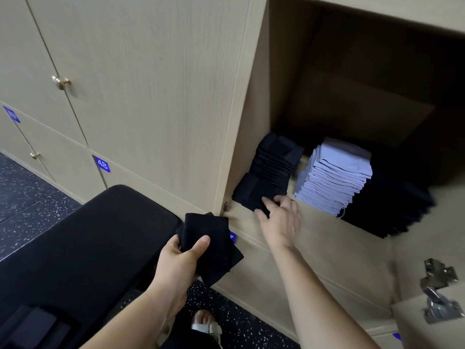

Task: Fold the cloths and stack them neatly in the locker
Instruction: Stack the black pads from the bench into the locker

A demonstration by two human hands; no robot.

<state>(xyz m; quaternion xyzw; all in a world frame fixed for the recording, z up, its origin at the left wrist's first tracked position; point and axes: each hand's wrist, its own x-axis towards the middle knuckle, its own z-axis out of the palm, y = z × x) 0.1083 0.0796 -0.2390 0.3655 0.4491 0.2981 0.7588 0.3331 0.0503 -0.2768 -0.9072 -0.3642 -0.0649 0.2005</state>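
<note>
The left hand grips a folded black cloth, thumb on top and fingers curled beneath. The cloth is a thick, matte, many-layered square, held in the air just in front of the locker edge. One corner of it hangs down.

The right hand reaches into the open compartment. Its fingers are stretched and slightly spread, the tips touching the front of the lowest black piece on the shelf. The hand is somewhat blurred.

Three stacks of folded cloths stand on that shelf. A black stack is at the left, and the piece under the fingertips juts out from its foot. A pale lilac-grey stack is in the middle, and another black stack sits just beside it on the right.

The locker is light wood-grain board, dark inside. Its neighbours are closed doors with brass knobs and blue number labels, one reading 48. A metal hinge shows at the lower right. A black padded bench stands before the lockers on a dark speckled floor.
</note>
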